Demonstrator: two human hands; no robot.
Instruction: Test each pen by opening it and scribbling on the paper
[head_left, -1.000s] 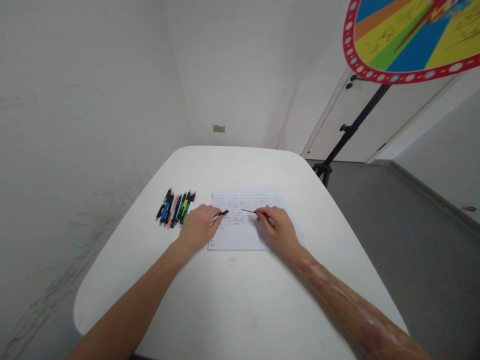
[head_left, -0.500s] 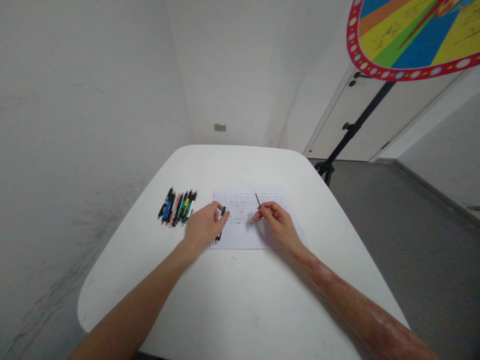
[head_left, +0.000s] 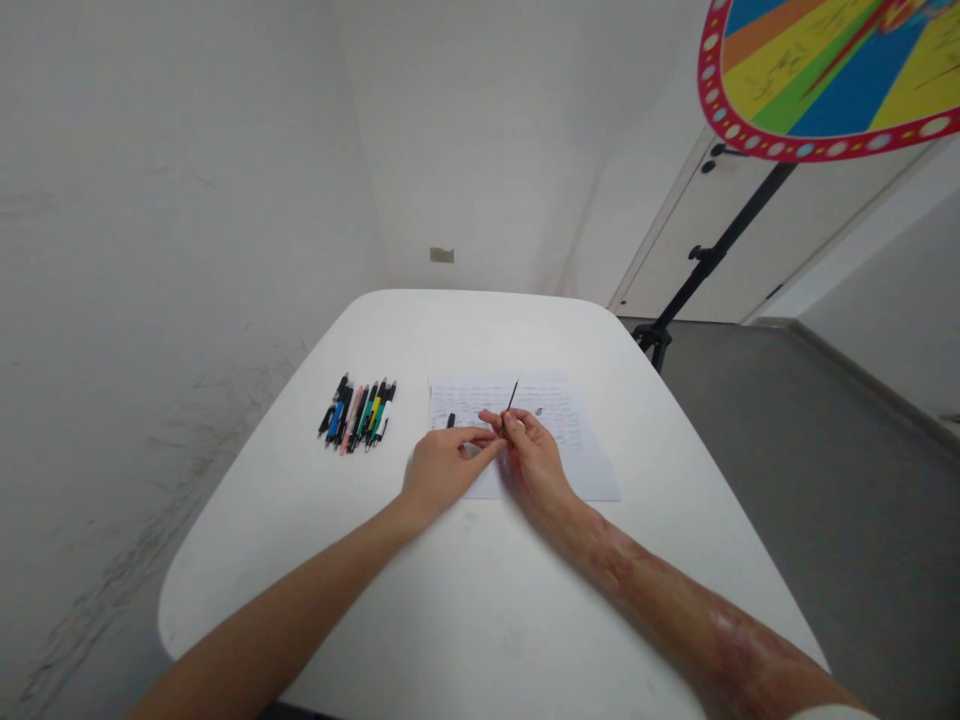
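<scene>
Your right hand [head_left: 534, 462] pinches a thin black pen refill [head_left: 511, 398], nearly upright over a handwritten sheet [head_left: 551, 430]. Your left hand [head_left: 444, 470] lies open, fingertips touching the right. A short black pen piece [head_left: 451, 420] sits at 11 o'clock, a row of pens [head_left: 356, 413] at 10 o'clock.

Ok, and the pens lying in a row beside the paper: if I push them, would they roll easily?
The pens look slim and round-bodied, so they would probably roll if pushed sideways. They also look like light plastic. Lying side by side, one pushed pen would likely shift its neighbours.
</scene>
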